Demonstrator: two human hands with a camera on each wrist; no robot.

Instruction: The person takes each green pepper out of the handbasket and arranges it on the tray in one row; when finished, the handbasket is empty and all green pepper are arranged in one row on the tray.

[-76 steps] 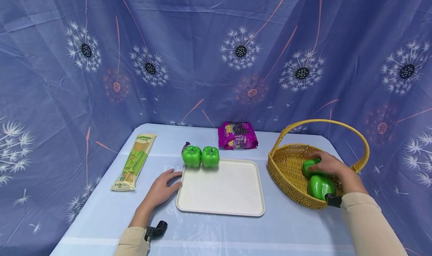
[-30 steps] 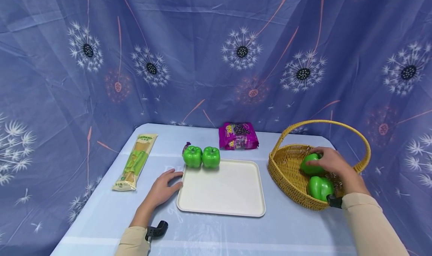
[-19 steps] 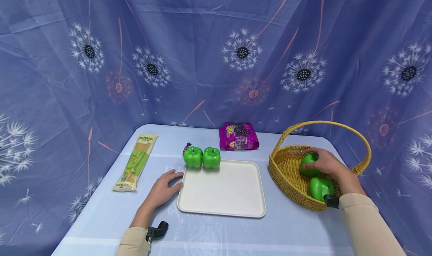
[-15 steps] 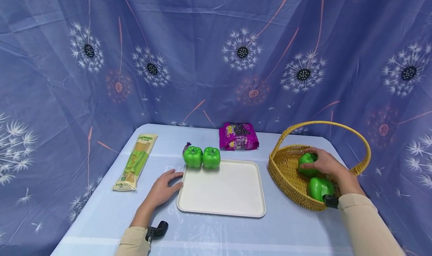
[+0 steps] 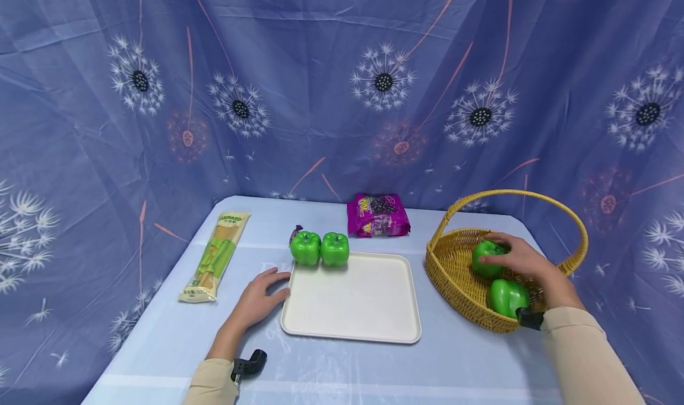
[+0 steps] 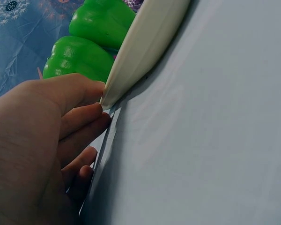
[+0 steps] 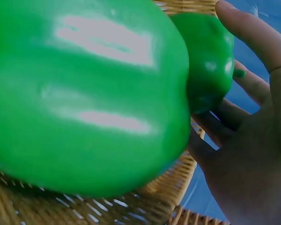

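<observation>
My left hand (image 5: pixel 260 298) rests on the table at the left edge of a cream tray (image 5: pixel 350 304), fingers relaxed. In the left wrist view its fingertips touch the tray's rim (image 6: pixel 145 51). My right hand (image 5: pixel 521 256) reaches into a wicker basket (image 5: pixel 454 295) and holds a green bell pepper (image 5: pixel 485 256), thumb on the near side and fingers behind. A second bell pepper (image 5: pixel 506 298) lies nearer in the basket, and fills much of the right wrist view. Two more bell peppers, a left one (image 5: pixel 306 249) and a right one (image 5: pixel 335 250), stand side by side at the tray's back left corner.
A purple candy bag (image 5: pixel 378 216) lies at the back of the table. Behind the left pepper a small purple wrapped piece (image 5: pixel 295 233) shows. A long noodle-like packet (image 5: pixel 215 256) lies at the left. The basket's tall handle (image 5: pixel 513 192) arches over the right hand.
The pepper in my right hand has shifted slightly left and back inside the basket and turned a little, the hand moving with it. My left hand, the tray and the other things have stayed put.
</observation>
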